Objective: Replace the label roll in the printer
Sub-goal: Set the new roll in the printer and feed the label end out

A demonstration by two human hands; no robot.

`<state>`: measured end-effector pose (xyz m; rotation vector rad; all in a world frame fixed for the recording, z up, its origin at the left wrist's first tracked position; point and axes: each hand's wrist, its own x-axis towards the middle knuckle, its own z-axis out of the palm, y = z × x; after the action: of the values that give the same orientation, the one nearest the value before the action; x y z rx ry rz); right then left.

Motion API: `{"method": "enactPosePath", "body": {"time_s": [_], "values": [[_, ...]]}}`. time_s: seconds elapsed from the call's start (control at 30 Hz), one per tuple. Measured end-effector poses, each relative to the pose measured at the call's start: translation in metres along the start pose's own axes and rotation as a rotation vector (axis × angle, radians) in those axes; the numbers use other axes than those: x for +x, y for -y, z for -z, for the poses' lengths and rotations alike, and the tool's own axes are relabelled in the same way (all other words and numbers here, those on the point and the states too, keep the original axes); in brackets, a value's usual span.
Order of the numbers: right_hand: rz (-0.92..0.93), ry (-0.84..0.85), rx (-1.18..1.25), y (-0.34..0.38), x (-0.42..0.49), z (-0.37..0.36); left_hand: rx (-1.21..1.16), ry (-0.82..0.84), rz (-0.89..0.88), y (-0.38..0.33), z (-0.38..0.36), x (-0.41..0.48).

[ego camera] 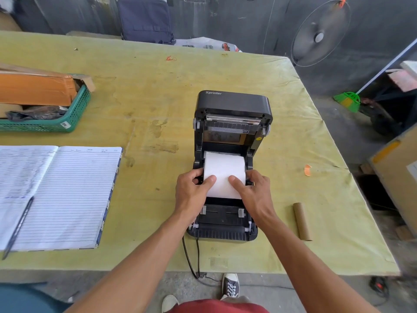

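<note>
My left hand [191, 188] and right hand [252, 188] press thumbs flat on the loose end of the new label roll [224, 168], other fingers curled over the holders of the open printer [232, 132]; the roll sits in its bay just beyond my thumbs. I should draw the paper toward me evenly, square between the guides. The empty cardboard core [302, 221] lies on the desk [158, 98] off my right wrist, a notebook [67, 195] well left. Nothing blocks me.
</note>
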<state>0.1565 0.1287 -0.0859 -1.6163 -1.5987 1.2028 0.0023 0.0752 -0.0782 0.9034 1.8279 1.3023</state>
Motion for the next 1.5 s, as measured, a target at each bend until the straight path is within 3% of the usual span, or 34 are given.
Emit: {"method": "enactPosePath", "body": {"time_s": [0.17,0.37,0.47,0.6,0.73,0.97,1.1,1.3,1.5], "values": [[0.031,-0.007,-0.117,-0.001,0.002,-0.001,0.137,0.018,0.002,-0.004,0.002,0.003],[0.060,0.061,-0.294,0.014,0.011,0.011,0.486,0.119,0.012,-0.022,0.012,0.026],[0.073,0.105,-0.397,0.022,0.021,0.015,0.527,0.229,-0.011,-0.032,0.012,0.035],[0.087,0.122,-0.501,0.026,0.024,0.014,0.524,0.243,-0.040,-0.027,0.012,0.033],[0.147,0.117,-0.620,0.018,0.013,0.011,0.688,0.229,-0.148,-0.012,0.010,0.023],[0.200,0.056,-0.523,0.019,0.005,0.016,0.796,0.141,-0.252,0.011,0.003,0.012],[0.292,0.048,-0.646,0.023,0.002,0.018,0.776,0.120,-0.298,0.010,0.003,0.007],[0.404,-0.035,-0.816,0.022,-0.003,0.016,0.809,0.205,-0.637,0.004,0.006,0.015],[0.447,-0.170,-0.934,0.013,-0.014,0.007,0.917,0.204,-0.705,-0.002,0.004,0.022]]}}
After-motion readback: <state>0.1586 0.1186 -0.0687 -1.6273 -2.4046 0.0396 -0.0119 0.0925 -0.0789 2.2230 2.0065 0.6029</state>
